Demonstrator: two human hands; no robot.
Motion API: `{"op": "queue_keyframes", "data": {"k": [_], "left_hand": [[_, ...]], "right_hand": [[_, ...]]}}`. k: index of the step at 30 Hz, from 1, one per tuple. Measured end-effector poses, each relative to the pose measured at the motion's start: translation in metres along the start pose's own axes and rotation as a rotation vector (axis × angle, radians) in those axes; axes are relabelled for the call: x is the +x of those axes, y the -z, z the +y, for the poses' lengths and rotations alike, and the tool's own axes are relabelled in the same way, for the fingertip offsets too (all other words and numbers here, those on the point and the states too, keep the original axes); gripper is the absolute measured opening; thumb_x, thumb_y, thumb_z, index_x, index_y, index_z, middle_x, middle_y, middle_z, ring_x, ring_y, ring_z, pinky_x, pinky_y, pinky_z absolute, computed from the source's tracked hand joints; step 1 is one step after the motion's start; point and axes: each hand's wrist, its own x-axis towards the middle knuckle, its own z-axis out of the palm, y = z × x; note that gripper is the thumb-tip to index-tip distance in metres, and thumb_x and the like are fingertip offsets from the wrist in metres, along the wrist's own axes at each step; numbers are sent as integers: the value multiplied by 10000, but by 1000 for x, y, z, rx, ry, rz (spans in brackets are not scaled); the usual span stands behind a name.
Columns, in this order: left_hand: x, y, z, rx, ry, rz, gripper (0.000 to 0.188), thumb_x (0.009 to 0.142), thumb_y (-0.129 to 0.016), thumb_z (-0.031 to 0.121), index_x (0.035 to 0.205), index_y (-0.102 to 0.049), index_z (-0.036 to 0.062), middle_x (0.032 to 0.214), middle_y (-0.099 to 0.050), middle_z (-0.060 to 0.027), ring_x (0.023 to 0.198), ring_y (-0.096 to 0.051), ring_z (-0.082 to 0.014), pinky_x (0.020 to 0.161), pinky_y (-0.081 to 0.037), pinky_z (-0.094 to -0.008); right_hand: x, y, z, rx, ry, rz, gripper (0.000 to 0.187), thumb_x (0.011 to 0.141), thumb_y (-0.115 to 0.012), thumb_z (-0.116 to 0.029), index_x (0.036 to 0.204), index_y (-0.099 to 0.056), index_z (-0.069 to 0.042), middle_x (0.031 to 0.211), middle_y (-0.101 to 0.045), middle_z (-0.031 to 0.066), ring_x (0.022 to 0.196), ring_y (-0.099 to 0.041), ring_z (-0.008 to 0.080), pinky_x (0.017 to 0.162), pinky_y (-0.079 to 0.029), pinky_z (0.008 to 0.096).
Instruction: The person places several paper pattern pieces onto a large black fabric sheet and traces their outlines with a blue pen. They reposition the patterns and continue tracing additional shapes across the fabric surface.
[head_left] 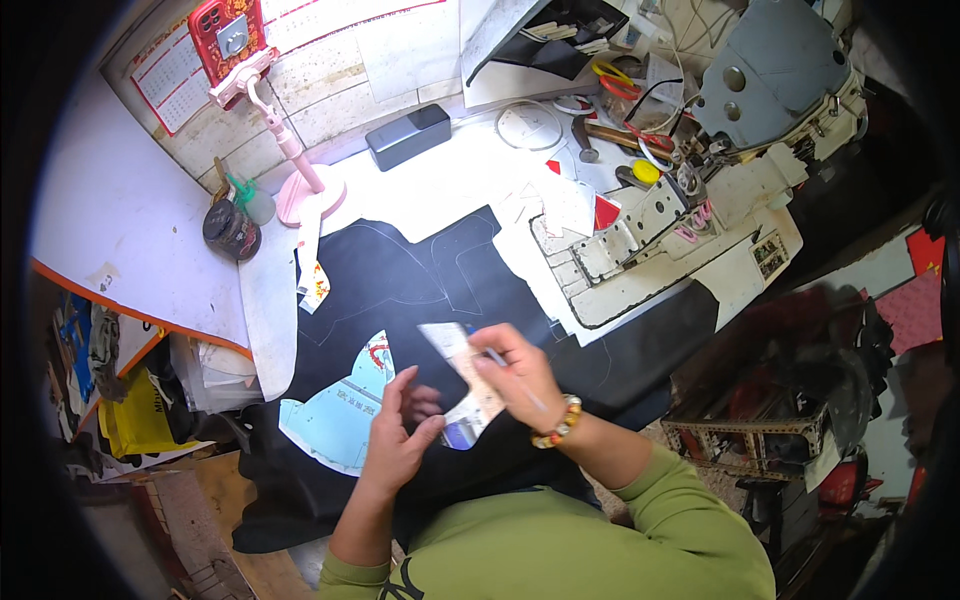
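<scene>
My right hand point(520, 378) grips a slim, light-coloured pen point(537, 400) together with a narrow-waisted paper pattern piece point(480, 400), printed in pale and purple tones. Close to that piece's lower end is my left hand point(400, 432), its fingers apart and slightly blurred, with nothing visible in it. Beside the left hand lies a light-blue paper pattern piece point(330, 422) with a rounded edge and red marks. Under both hands spreads a black sheet of leather-like material point(370, 285), with thin pale outlines drawn on its far part.
A pink stand point(290, 150) holds a red phone point(225, 35) at the far left, near a dark jar point(232, 232) and a green-topped bottle point(255, 203). A black case point(408, 137) lies at the back. To the right stands a sewing machine point(640, 235) beside a hammer point(584, 138) and scissors point(615, 80).
</scene>
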Motion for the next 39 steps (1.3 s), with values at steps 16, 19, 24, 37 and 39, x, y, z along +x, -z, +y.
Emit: {"op": "queue_keyframes", "data": {"k": [16, 19, 24, 37, 39], "left_hand": [[4, 85, -10, 658, -64, 405, 105, 860, -637, 51, 948, -646, -5, 877, -637, -114, 838, -625, -288, 776, -499, -352], [28, 93, -3, 862, -109, 446, 223, 823, -705, 115, 1016, -640, 22, 1011, -623, -125, 988, -588, -331, 854, -489, -401], [129, 118, 3, 1076, 35, 593, 532, 812, -765, 248, 1253, -570, 24, 1134, -604, -136, 1105, -560, -308, 917, -472, -413], [218, 122, 9, 1085, -99, 658, 413, 822, -690, 19, 1217, -573, 46, 1072, -706, -143, 930, -691, -321, 819, -538, -412], [212, 101, 25, 645, -218, 511, 380, 835, -678, -17, 1198, -568, 5, 1054, -704, -131, 907, -691, -243, 801, -541, -350]], "right_hand": [[48, -15, -27, -660, 509, -136, 143, 918, -635, -129, 1019, -678, -38, 964, -691, 140, 877, -674, 331, 762, -546, 385], [55, 4, -27, -716, 477, -117, 151, 937, -616, -130, 1030, -668, -22, 949, -683, 149, 857, -669, 335, 749, -539, 382], [43, 24, -19, -615, 335, -46, 152, 932, -630, -92, 1051, -660, -3, 904, -672, 130, 798, -661, 240, 720, -520, 316], [-16, 90, -16, -312, 212, 341, 159, 990, -581, -101, 1069, -647, 20, 993, -721, 89, 833, -653, 114, 793, -519, 253], [-17, 88, -16, -254, 196, 326, 155, 986, -584, -92, 1073, -644, 22, 1001, -717, 85, 847, -650, 110, 791, -517, 252]]}}
